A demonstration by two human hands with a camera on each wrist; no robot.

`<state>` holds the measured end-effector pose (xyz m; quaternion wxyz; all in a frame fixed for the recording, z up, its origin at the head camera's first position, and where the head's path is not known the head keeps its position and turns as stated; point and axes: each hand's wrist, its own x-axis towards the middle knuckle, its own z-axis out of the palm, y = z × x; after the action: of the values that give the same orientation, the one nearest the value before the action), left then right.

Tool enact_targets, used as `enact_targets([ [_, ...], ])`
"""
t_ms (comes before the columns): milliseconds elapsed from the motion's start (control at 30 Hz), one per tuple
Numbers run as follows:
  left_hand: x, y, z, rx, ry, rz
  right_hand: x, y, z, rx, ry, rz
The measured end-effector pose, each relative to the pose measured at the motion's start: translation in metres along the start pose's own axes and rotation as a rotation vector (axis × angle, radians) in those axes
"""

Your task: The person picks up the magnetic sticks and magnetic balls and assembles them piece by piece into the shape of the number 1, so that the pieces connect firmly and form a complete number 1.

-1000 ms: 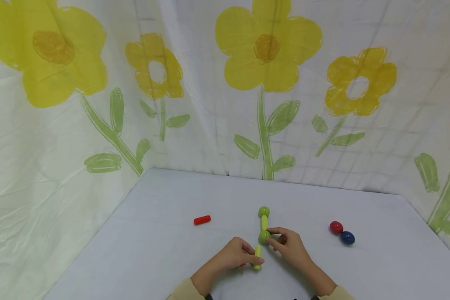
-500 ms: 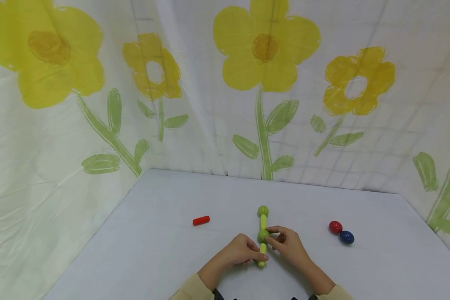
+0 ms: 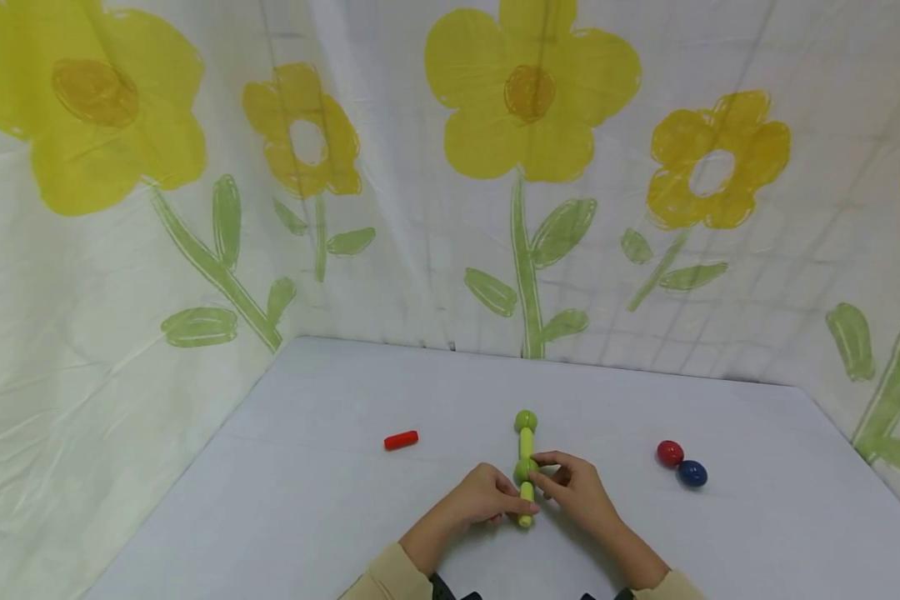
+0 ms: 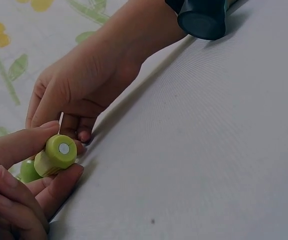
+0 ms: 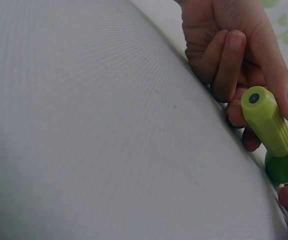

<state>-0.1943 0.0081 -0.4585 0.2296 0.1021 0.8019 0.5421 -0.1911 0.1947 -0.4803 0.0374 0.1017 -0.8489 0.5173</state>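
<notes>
A green ball-and-stick row lies on the table in the head view: a far ball (image 3: 526,420), a yellow-green stick (image 3: 526,442), then a nearer ball (image 3: 523,471). My right hand (image 3: 579,493) pinches the nearer ball from the right. From the left, my left hand (image 3: 482,495) pinches a second ridged yellow-green magnetic stick (image 3: 526,520), in line with the row, its far end right at the nearer ball. A round metal disc shows in the free end of this stick (image 4: 62,149) in the left wrist view. In the right wrist view the stick (image 5: 269,122) meets the green ball (image 5: 283,167).
To the left lies a short red stick (image 3: 401,440). A red ball (image 3: 671,453) and a blue ball (image 3: 693,473) sit side by side on the right. Behind the white table (image 3: 330,400) hangs a flower-printed curtain (image 3: 405,250).
My left hand has moved right and slightly away from me, bringing its stick from beside the row into line against the nearer ball. My right hand keeps its hold there.
</notes>
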Motion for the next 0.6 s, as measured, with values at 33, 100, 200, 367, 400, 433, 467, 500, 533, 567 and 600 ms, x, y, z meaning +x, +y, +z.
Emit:
enact_targets([
  [33,0.0002,-0.0002,0.0001,0.0,0.002,-0.002,0.0001,-0.0001,0.0002,0.001,-0.001,0.001],
  [100,0.0007,-0.0008,0.0002,0.0,0.007,-0.004,0.0002,0.0,0.0004,0.0,0.0,0.001],
  [200,0.0015,-0.0017,0.0,0.001,0.009,-0.013,0.0002,0.0001,0.0006,0.0,-0.001,0.006],
  [367,0.0014,-0.002,-0.0001,-0.003,0.007,-0.012,-0.0001,0.0003,0.0003,-0.004,-0.001,0.003],
  [400,0.0014,-0.002,0.0001,-0.008,0.006,-0.01,-0.0001,0.0004,0.0003,-0.004,0.0,0.002],
  [433,0.0013,-0.002,0.0005,-0.01,0.009,-0.006,-0.0001,0.0003,0.0003,-0.004,0.002,-0.001],
  [467,0.0012,-0.0019,0.0009,-0.016,0.011,-0.002,0.0,0.0003,0.0005,-0.005,0.004,-0.002],
  [500,0.001,-0.0017,0.0014,-0.022,0.012,0.002,0.0002,0.0002,0.0007,-0.004,0.004,-0.002],
  [533,0.0008,-0.0013,0.0018,-0.028,0.012,0.008,0.0001,0.0001,0.0008,-0.004,0.004,-0.003],
  [567,0.0006,-0.0012,0.0024,-0.034,0.012,0.014,-0.0002,0.0,0.0008,-0.002,0.003,-0.006],
  [600,0.0005,-0.0011,0.0031,-0.037,0.012,0.019,-0.0003,-0.0001,0.0008,-0.001,0.002,-0.01],
])
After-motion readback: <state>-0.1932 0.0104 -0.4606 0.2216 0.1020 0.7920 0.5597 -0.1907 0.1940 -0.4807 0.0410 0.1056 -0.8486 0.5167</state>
